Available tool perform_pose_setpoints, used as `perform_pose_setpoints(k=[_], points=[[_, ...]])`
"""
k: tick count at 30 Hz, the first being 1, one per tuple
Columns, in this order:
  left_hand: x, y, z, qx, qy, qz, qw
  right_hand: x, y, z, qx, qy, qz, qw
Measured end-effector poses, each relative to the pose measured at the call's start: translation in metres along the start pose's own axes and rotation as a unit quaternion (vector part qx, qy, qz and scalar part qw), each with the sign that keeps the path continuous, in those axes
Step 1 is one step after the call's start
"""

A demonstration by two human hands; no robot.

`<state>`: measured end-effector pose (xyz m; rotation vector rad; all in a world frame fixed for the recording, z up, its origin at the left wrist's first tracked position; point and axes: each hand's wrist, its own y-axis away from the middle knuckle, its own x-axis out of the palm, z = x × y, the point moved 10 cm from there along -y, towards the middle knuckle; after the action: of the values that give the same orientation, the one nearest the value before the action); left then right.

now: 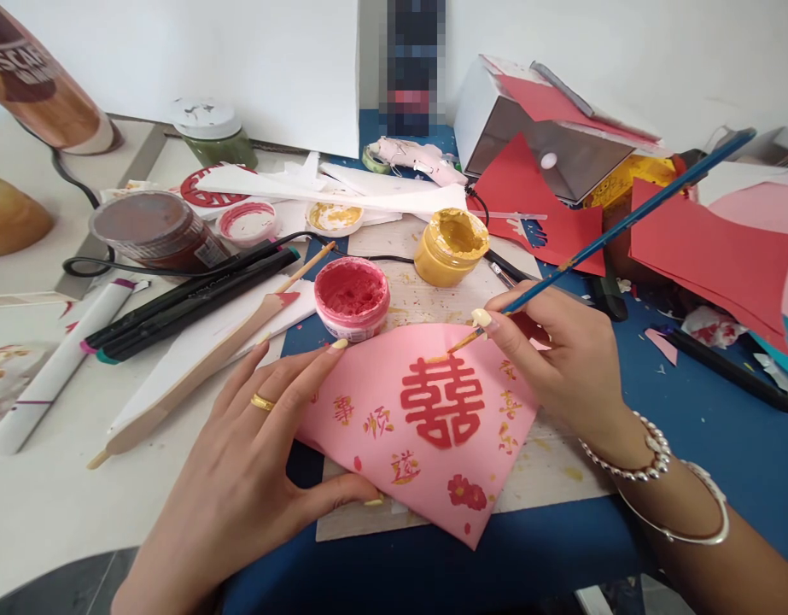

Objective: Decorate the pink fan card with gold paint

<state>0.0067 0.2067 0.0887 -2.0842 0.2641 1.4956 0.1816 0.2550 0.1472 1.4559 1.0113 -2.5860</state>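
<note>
right hand [560, 359] pinches one blue brush [624, 224], hiding a corner of the pink paper [384, 376]; left hand [259, 453], spread wide, presses it. two open paint jars [352, 295] [450, 249] stand beyond both hands.

“囍”, “顺”, “喜乐” on pink paper [394, 444]; “ESCAF” on bottle [48, 98]

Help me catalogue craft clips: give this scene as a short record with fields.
Left hand: spread, fingers and thumb on the card
Right hand: holding a brush
Brush tip: at the top of the red character
Card: pink, with small yellow-and-red writing and a red flower
Paint: red jar and yellow jar, both open, beyond the card
Left side: markers
Right side: red paper
Jewellery: ring on left hand; bracelets on right wrist
</note>
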Motion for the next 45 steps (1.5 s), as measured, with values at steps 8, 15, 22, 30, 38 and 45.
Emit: perform_pose_setpoints(k=[8,15,22,30,38,45], points=[[-0.0013,-0.0009,-0.0015,0.005,0.004,-0.009,1.0,0.0007,0.0001,-0.0023,0.01,0.008,0.001,1.0],[-0.0011,0.0009,0.0016,-0.004,0.006,-0.017,1.0,-0.0017,-0.0001,0.0004,0.0,0.005,-0.006,1.0],[0.0018,-0.0002,0.0027,-0.016,0.008,0.01,1.0,-0.0023,-0.0001,0.0013,0.0,0.0,-0.004,1.0],[0.0013,0.0018,0.0022,-0.015,0.003,0.013,1.0,-0.0034,0.0008,-0.0023,0.015,-0.003,-0.008,1.0],[0.0019,0.0001,0.0029,-0.018,0.004,0.018,1.0,-0.0053,0.0012,-0.0048,0.021,0.017,-0.019,0.999],[0.0031,0.001,0.0024,-0.017,0.008,0.019,1.0,-0.002,0.0012,-0.0043,0.021,0.017,-0.006,1.0]])
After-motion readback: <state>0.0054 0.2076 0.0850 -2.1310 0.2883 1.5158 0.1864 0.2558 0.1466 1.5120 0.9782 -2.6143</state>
